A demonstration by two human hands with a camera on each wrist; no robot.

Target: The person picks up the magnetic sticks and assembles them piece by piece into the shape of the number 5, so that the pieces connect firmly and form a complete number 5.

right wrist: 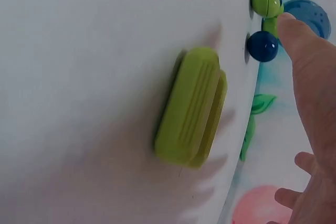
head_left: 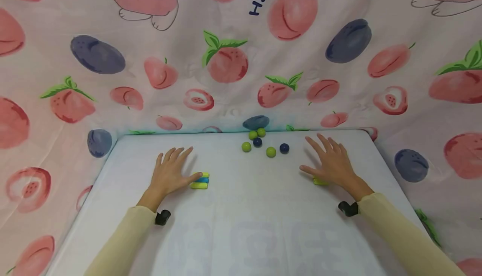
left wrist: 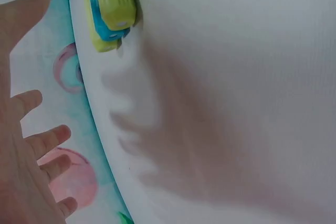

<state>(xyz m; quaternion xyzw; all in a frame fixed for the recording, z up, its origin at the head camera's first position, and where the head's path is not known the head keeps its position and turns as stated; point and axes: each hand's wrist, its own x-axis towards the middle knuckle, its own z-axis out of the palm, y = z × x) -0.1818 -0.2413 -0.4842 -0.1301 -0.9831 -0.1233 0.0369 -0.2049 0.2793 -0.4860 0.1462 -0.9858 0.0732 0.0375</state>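
Observation:
My left hand hovers with spread fingers over the left of the white table, its thumb overlapping a small row of ridged plastic pieces in the head view. A blue piece lies between two yellow-green ones, the nearer of which shows most fully. In the left wrist view a shadow falls beneath that hand. On the right, my other hand also has its fingers spread and holds nothing. It partly hides a yellow-green piece in the head view. From the right wrist, two such pieces appear side by side.
Near the back edge of the white table lie several green balls and two dark blue balls. Behind and beside the table hangs a pink fruit-print cloth. Each wrist carries a black camera mount.

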